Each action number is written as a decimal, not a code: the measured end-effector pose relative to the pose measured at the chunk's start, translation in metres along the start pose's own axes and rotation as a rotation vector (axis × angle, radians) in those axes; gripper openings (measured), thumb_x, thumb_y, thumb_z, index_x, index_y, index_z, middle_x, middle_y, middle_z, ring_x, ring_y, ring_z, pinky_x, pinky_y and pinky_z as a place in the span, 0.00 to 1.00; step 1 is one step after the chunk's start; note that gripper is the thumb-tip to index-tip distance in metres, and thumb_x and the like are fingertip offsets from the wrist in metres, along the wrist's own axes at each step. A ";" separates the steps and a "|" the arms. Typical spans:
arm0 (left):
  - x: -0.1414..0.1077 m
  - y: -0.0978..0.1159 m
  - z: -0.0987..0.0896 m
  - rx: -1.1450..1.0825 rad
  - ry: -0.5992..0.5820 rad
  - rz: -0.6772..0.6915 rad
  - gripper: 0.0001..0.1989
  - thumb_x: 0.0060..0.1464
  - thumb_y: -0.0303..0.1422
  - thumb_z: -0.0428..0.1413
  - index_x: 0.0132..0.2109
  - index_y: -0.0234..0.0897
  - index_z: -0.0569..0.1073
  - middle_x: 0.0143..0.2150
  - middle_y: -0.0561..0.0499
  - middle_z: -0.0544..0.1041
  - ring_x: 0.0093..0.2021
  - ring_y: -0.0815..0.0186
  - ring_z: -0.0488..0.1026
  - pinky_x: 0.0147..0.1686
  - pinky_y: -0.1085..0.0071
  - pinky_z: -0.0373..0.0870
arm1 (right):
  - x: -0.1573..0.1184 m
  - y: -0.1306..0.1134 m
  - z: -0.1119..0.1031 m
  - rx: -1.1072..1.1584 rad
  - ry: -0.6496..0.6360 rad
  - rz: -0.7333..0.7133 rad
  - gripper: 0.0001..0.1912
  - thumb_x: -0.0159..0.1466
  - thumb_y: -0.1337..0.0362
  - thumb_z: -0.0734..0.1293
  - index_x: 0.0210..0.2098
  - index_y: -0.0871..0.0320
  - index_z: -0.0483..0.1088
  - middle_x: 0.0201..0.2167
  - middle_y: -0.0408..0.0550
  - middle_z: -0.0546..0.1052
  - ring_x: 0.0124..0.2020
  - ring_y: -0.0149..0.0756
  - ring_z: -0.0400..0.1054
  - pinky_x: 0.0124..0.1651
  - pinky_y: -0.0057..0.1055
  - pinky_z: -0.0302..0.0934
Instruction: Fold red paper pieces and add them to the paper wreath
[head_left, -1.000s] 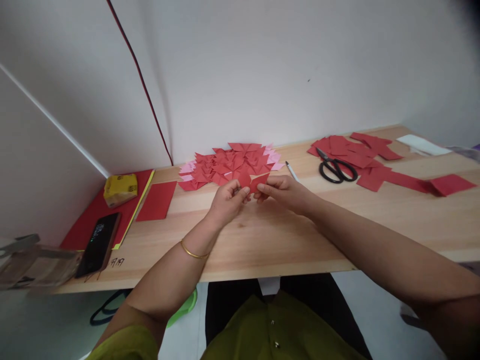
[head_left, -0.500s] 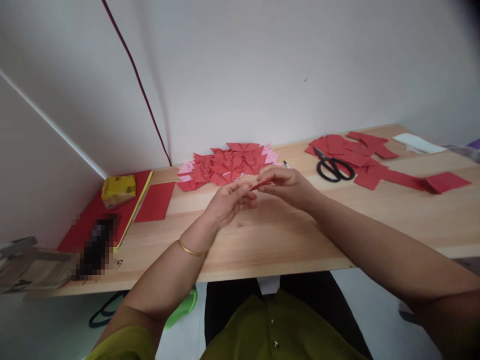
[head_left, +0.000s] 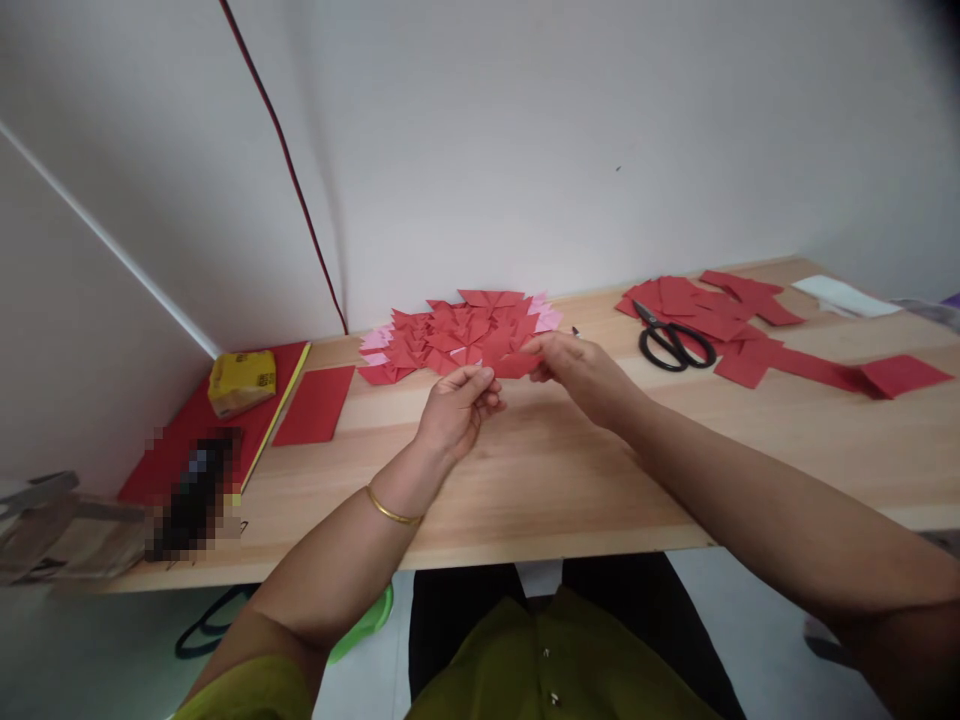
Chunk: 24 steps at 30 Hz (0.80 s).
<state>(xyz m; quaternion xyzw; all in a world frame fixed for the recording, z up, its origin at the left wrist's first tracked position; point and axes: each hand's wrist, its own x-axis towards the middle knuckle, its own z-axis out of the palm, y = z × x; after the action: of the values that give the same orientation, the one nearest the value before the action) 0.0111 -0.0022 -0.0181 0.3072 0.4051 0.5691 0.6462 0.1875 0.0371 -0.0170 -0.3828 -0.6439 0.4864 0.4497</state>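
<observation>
Between my two hands I hold a small piece of folded red paper (head_left: pixel 519 366) above the wooden table. My left hand (head_left: pixel 459 405) pinches its left end between thumb and fingers. At the other end, my right hand (head_left: pixel 574 365) grips it with the fingertips. Just behind the hands lies a heap of folded red paper pieces (head_left: pixel 469 328), with some pink paper pieces (head_left: pixel 376 342) at its sides. The held piece partly overlaps the heap in view, and its exact fold is hard to make out.
Black-handled scissors (head_left: pixel 673 343) rest against flat red paper pieces (head_left: pixel 697 300) at right. A long red strip (head_left: pixel 817 368) extends from them. On the left are a red sheet stack (head_left: pixel 315 405), a yellow packet (head_left: pixel 243 383) and a blurred dark object (head_left: pixel 191 500). A wall stands behind.
The red paper has turned from nearly edge-on to showing its flat face. My right hand has rotated, its fingers now curled down over the right end. The left hand has curled more.
</observation>
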 end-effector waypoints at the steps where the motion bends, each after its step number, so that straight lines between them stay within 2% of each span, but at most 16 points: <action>1: 0.000 -0.002 0.001 0.003 -0.005 0.016 0.13 0.40 0.34 0.65 0.28 0.32 0.70 0.24 0.55 0.72 0.21 0.77 0.66 0.29 0.73 0.70 | -0.001 -0.001 0.002 -0.016 -0.051 0.012 0.18 0.58 0.50 0.66 0.36 0.58 0.73 0.28 0.46 0.74 0.30 0.32 0.67 0.36 0.31 0.62; 3: 0.000 -0.005 0.001 0.028 -0.040 0.034 0.12 0.40 0.34 0.65 0.29 0.32 0.71 0.25 0.55 0.72 0.22 0.76 0.67 0.30 0.72 0.70 | -0.003 -0.001 0.007 -0.018 -0.112 0.014 0.15 0.54 0.53 0.71 0.35 0.58 0.73 0.29 0.45 0.74 0.29 0.32 0.67 0.34 0.30 0.61; 7: 0.000 -0.009 -0.002 0.189 -0.109 0.093 0.11 0.42 0.35 0.64 0.31 0.33 0.74 0.26 0.54 0.73 0.24 0.74 0.68 0.29 0.73 0.68 | -0.004 -0.001 0.009 0.023 -0.145 -0.023 0.12 0.54 0.57 0.70 0.34 0.58 0.74 0.32 0.45 0.75 0.32 0.33 0.68 0.37 0.31 0.62; 9: 0.001 -0.009 -0.005 0.299 -0.113 0.158 0.10 0.43 0.35 0.63 0.33 0.34 0.75 0.26 0.54 0.73 0.25 0.73 0.69 0.30 0.74 0.67 | -0.003 0.000 0.007 -0.001 -0.168 -0.049 0.11 0.55 0.58 0.69 0.34 0.58 0.74 0.33 0.46 0.76 0.35 0.34 0.69 0.39 0.31 0.62; 12: 0.002 -0.008 -0.008 0.430 -0.094 0.230 0.09 0.46 0.36 0.62 0.30 0.34 0.74 0.24 0.54 0.73 0.26 0.73 0.69 0.31 0.74 0.65 | -0.003 0.000 0.005 -0.083 -0.212 -0.087 0.10 0.56 0.58 0.68 0.32 0.59 0.75 0.33 0.48 0.76 0.36 0.36 0.69 0.39 0.32 0.62; 16: 0.001 -0.005 -0.008 0.544 -0.099 0.259 0.09 0.47 0.37 0.60 0.29 0.34 0.73 0.24 0.53 0.73 0.25 0.72 0.67 0.29 0.74 0.63 | -0.004 -0.002 0.005 -0.156 -0.186 -0.101 0.11 0.56 0.58 0.68 0.34 0.58 0.74 0.34 0.48 0.76 0.35 0.36 0.69 0.38 0.32 0.62; 20: 0.000 -0.002 -0.008 0.647 -0.123 0.261 0.10 0.48 0.37 0.60 0.27 0.34 0.73 0.23 0.53 0.72 0.24 0.73 0.65 0.27 0.75 0.60 | -0.004 -0.001 0.005 -0.205 -0.165 -0.127 0.09 0.56 0.59 0.68 0.32 0.58 0.74 0.32 0.48 0.76 0.33 0.35 0.68 0.37 0.32 0.61; 24: 0.000 -0.004 -0.008 0.659 -0.129 0.261 0.10 0.47 0.37 0.60 0.26 0.34 0.73 0.23 0.53 0.72 0.23 0.72 0.65 0.25 0.75 0.59 | -0.004 0.002 0.007 -0.062 -0.173 -0.070 0.11 0.55 0.56 0.69 0.32 0.57 0.72 0.32 0.46 0.76 0.33 0.35 0.69 0.37 0.32 0.62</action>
<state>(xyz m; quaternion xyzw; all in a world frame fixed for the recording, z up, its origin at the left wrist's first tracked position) 0.0058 -0.0035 -0.0252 0.5834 0.4827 0.4651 0.4586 0.1822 0.0323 -0.0207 -0.3302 -0.7081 0.4817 0.3970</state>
